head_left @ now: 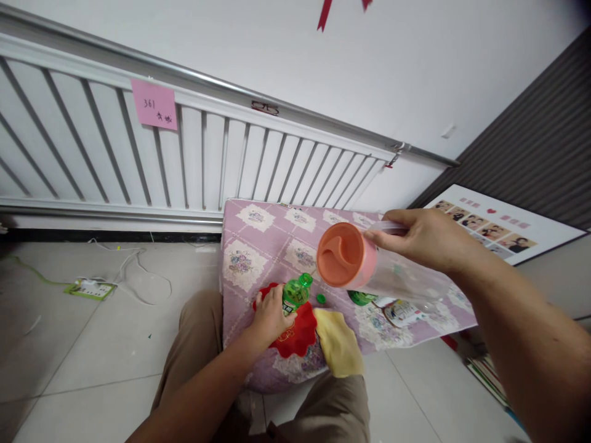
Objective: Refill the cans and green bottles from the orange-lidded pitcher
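- Two containers are handled: a small green bottle (295, 292), held upright on the bench (258, 237) by the left hand (269, 315), fingers closed round it; a clear jug (392, 274), tilted above, gripped by the right hand (427, 240).
- Both are judged light, smooth plastic; mid-body grips suit.
- Jug contents and bottle label cannot be made out.

A green bottle (295, 293) is standing on a red cloth (298, 335), a yellow cloth (339, 343) lying beside it. The jug (383, 271) is showing clear walls and an orange-pink lid. The counter (258, 246) is wearing lilac floral checks.
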`<state>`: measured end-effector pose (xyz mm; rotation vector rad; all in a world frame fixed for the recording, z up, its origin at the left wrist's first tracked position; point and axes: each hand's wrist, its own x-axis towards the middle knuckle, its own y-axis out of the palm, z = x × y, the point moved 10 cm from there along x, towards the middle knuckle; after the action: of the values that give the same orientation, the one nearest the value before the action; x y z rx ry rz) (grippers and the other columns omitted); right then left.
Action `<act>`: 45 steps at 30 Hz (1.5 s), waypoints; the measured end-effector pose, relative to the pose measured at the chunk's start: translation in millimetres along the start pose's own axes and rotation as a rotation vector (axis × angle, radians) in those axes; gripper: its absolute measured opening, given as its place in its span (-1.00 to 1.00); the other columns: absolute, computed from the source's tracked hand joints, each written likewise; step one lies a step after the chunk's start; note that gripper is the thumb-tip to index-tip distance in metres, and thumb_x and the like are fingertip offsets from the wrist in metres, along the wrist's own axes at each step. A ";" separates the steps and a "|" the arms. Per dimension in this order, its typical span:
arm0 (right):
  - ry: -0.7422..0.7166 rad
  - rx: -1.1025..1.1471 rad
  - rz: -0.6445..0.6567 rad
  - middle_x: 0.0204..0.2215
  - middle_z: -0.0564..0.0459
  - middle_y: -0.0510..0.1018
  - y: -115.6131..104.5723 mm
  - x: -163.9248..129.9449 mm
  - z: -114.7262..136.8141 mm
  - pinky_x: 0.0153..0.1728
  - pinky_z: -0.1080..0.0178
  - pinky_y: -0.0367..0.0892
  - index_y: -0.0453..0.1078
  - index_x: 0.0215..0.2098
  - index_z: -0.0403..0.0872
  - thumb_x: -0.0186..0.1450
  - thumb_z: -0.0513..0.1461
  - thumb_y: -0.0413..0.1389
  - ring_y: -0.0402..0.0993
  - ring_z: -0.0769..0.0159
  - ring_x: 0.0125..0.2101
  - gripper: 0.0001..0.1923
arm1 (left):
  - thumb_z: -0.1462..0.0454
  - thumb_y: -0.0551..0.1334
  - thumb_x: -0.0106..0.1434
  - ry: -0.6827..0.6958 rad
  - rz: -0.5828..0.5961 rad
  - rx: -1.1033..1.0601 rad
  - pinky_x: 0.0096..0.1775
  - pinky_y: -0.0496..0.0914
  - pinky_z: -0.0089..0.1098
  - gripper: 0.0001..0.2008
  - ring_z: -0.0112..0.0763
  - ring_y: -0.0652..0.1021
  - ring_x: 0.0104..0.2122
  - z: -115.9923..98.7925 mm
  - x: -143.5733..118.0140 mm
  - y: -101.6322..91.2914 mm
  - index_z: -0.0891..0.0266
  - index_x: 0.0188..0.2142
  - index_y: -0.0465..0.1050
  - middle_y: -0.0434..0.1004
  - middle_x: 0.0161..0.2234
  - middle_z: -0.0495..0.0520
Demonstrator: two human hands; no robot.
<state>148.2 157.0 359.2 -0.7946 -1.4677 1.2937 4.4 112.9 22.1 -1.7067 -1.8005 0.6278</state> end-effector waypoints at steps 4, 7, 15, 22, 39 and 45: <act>-0.012 0.005 0.004 -0.72 0.20 0.10 -0.7 -0.6 0.1 -0.57 0.26 0.02 0.16 -0.60 0.01 0.09 0.20 0.08 0.04 0.40 -0.62 -0.52 | 0.23 0.38 0.14 -0.008 0.007 0.003 0.35 0.03 0.07 -0.28 -0.05 0.40 0.25 -0.3 -0.2 -1.0 0.19 0.24 0.15 0.43 0.22 0.25; -0.009 0.005 0.001 -0.73 0.21 0.08 -1.3 -0.6 0.4 -0.58 0.26 0.01 0.14 -0.61 0.01 0.08 0.19 0.07 0.02 0.40 -0.63 -0.52 | 0.22 0.38 0.14 -0.017 0.018 0.009 0.35 0.03 0.06 -0.28 -0.06 0.39 0.26 -0.5 -0.2 -1.1 0.16 0.25 0.15 0.42 0.23 0.23; 0.002 0.004 -0.004 -0.71 0.20 0.11 -2.1 -1.2 2.9 -0.57 0.26 0.03 0.19 -0.59 0.00 0.08 0.20 0.07 0.05 0.39 -0.61 -0.53 | 0.23 0.38 0.14 -0.017 0.021 -0.001 0.36 0.01 0.06 -0.28 -0.05 0.38 0.27 -0.3 -0.4 -0.5 0.16 0.25 0.15 0.43 0.22 0.23; 0.003 0.014 -0.009 -0.72 0.20 0.10 -2.6 -1.8 1.1 -0.56 0.26 0.02 0.17 -0.60 0.01 0.08 0.18 0.08 0.03 0.39 -0.62 -0.54 | 0.23 0.37 0.14 -0.014 0.010 0.007 0.35 0.03 0.07 -0.29 -0.05 0.39 0.26 -0.7 -0.4 -0.7 0.20 0.24 0.17 0.43 0.22 0.25; 0.028 0.030 -0.004 -0.70 0.21 0.09 -2.5 -0.9 0.4 -0.56 0.25 0.03 0.16 -0.60 0.01 0.08 0.19 0.10 0.03 0.40 -0.61 -0.52 | 0.21 0.38 0.14 -0.021 0.022 0.022 0.35 0.04 0.05 -0.28 -0.05 0.39 0.26 0.0 -0.2 0.7 0.15 0.24 0.16 0.42 0.23 0.24; 0.026 0.029 -0.004 -0.71 0.21 0.09 -2.8 -1.7 1.2 -0.56 0.26 0.02 0.15 -0.61 0.01 0.08 0.18 0.09 0.03 0.41 -0.62 -0.54 | 0.22 0.38 0.14 -0.015 0.007 0.002 0.35 0.04 0.05 -0.29 -0.05 0.40 0.25 -0.4 -0.6 -1.1 0.15 0.24 0.16 0.45 0.20 0.22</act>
<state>147.9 154.4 361.6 -0.7862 -1.4265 1.2945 3.9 112.2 23.0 -1.7116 -1.8048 0.6466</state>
